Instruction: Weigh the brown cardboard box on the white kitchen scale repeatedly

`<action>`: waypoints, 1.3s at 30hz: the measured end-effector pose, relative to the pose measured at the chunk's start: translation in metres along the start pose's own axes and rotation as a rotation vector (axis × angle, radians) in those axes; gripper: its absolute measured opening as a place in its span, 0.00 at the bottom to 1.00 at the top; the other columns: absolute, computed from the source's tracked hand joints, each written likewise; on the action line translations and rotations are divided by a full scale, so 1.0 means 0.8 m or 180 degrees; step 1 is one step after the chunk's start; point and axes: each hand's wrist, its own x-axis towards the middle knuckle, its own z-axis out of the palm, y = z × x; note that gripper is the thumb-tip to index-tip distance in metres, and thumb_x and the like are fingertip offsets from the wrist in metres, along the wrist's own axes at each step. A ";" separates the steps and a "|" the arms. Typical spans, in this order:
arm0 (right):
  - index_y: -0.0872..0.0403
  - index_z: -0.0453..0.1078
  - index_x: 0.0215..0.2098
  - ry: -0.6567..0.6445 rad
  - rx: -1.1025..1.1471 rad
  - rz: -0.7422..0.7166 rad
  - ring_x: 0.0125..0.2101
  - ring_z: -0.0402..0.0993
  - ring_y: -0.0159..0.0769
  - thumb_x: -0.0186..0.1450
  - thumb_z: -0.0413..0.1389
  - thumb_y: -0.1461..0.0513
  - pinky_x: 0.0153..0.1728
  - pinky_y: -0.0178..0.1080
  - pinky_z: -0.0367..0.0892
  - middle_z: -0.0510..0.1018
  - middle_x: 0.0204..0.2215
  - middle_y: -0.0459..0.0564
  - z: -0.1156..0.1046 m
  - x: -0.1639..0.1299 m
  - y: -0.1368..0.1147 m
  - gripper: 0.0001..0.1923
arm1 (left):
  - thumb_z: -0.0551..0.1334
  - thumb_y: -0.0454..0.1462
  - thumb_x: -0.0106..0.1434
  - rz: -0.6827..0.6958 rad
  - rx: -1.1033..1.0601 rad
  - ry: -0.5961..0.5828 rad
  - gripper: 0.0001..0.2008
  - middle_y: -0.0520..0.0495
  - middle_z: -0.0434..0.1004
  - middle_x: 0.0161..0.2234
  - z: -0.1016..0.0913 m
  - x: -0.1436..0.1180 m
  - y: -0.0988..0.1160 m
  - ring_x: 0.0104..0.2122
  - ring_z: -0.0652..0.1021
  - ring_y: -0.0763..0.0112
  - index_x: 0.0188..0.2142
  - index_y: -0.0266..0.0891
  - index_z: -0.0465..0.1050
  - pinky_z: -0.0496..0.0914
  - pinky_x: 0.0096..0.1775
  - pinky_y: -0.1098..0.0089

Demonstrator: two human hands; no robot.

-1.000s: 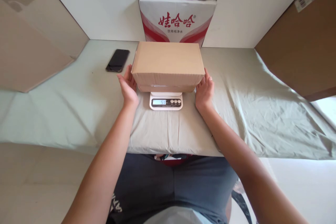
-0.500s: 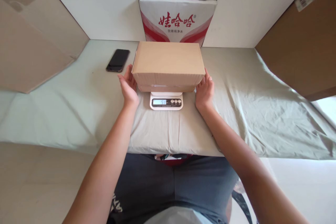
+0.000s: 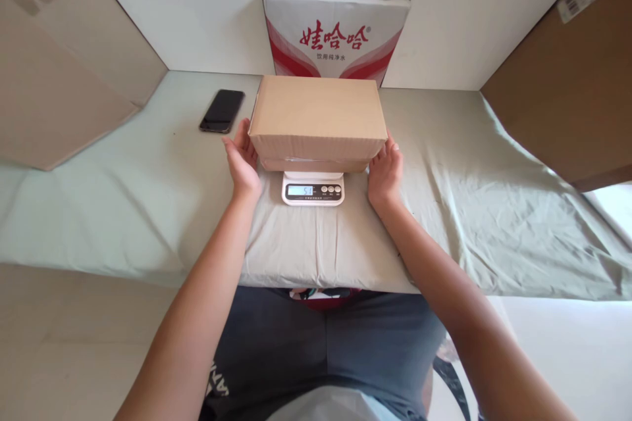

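A closed brown cardboard box (image 3: 318,106) sits on a small white digital kitchen scale (image 3: 313,201), covering most of its platform. The scale's lit display seems to read 51, with buttons to the right of it. At the box's left side is my left hand (image 3: 242,161), open, its thumb apart and its fingers stretched along the side. My right hand (image 3: 386,172) is likewise open by the right side, fingertips partly hidden behind the box's edge. Whether either hand touches the cardboard I cannot tell.
A black smartphone (image 3: 222,110) lies left of the box on the pale green cloth (image 3: 162,210). Behind stand white boxes (image 3: 182,20) and a red-and-white carton (image 3: 336,36). Large brown cartons flank the surface at left (image 3: 74,79) and right (image 3: 567,92).
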 end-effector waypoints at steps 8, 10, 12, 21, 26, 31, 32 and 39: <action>0.40 0.66 0.64 -0.0031 0.0052 -0.0007 0.76 0.56 0.44 0.62 0.50 0.38 0.79 0.55 0.45 0.66 0.73 0.42 0.000 0.000 0.001 0.36 | 0.42 0.73 0.62 0.0003 0.0044 0.0000 0.47 0.44 0.67 0.72 0.001 0.000 0.000 0.73 0.65 0.54 0.62 0.49 0.74 0.59 0.73 0.53; 0.40 0.66 0.64 -0.0024 0.0034 -0.0014 0.76 0.55 0.44 0.62 0.49 0.38 0.79 0.55 0.46 0.66 0.73 0.42 0.000 -0.001 0.001 0.36 | 0.41 0.73 0.62 0.0016 0.0027 0.0023 0.48 0.43 0.67 0.71 0.001 0.000 0.000 0.73 0.66 0.53 0.61 0.48 0.74 0.59 0.73 0.52; 0.41 0.66 0.64 -0.0001 0.0045 -0.0002 0.76 0.56 0.45 0.62 0.49 0.38 0.79 0.55 0.46 0.66 0.73 0.43 0.001 -0.001 0.000 0.36 | 0.41 0.73 0.62 0.0029 0.0024 0.0018 0.48 0.43 0.67 0.72 0.001 0.000 -0.001 0.72 0.66 0.53 0.61 0.48 0.74 0.59 0.73 0.52; 0.39 0.67 0.64 -0.0040 -0.0022 -0.0022 0.77 0.52 0.45 0.62 0.49 0.37 0.79 0.57 0.45 0.67 0.72 0.41 0.001 -0.001 0.001 0.36 | 0.41 0.73 0.62 0.0092 0.0056 -0.0006 0.47 0.45 0.66 0.72 0.001 -0.001 0.001 0.73 0.64 0.55 0.60 0.50 0.75 0.59 0.73 0.54; 0.41 0.66 0.65 -0.0079 0.0025 -0.0040 0.77 0.54 0.46 0.63 0.49 0.38 0.79 0.57 0.45 0.66 0.73 0.44 0.000 -0.001 0.003 0.37 | 0.42 0.73 0.62 0.0145 0.0062 0.0022 0.47 0.44 0.65 0.73 0.001 -0.001 0.001 0.74 0.63 0.54 0.61 0.49 0.75 0.59 0.73 0.54; 0.39 0.66 0.64 -0.0083 0.0025 -0.0044 0.76 0.54 0.44 0.63 0.49 0.38 0.79 0.56 0.45 0.65 0.73 0.42 0.000 -0.002 0.002 0.35 | 0.43 0.73 0.62 0.0118 0.0104 -0.0033 0.45 0.46 0.66 0.72 0.000 0.000 0.001 0.74 0.64 0.54 0.61 0.52 0.75 0.59 0.73 0.54; 0.39 0.66 0.64 -0.0081 0.0041 -0.0037 0.76 0.54 0.44 0.63 0.50 0.38 0.79 0.56 0.44 0.65 0.73 0.42 0.001 -0.002 0.002 0.35 | 0.43 0.73 0.62 0.0122 0.0104 -0.0025 0.45 0.47 0.66 0.72 0.000 0.000 0.001 0.74 0.64 0.54 0.61 0.52 0.75 0.59 0.73 0.54; 0.41 0.66 0.64 -0.0067 0.0093 -0.0045 0.77 0.54 0.44 0.63 0.50 0.38 0.79 0.56 0.44 0.65 0.73 0.43 0.004 -0.003 -0.001 0.36 | 0.41 0.74 0.61 0.0227 0.0109 0.0041 0.48 0.44 0.67 0.71 0.006 -0.006 0.007 0.73 0.65 0.53 0.60 0.48 0.76 0.60 0.72 0.55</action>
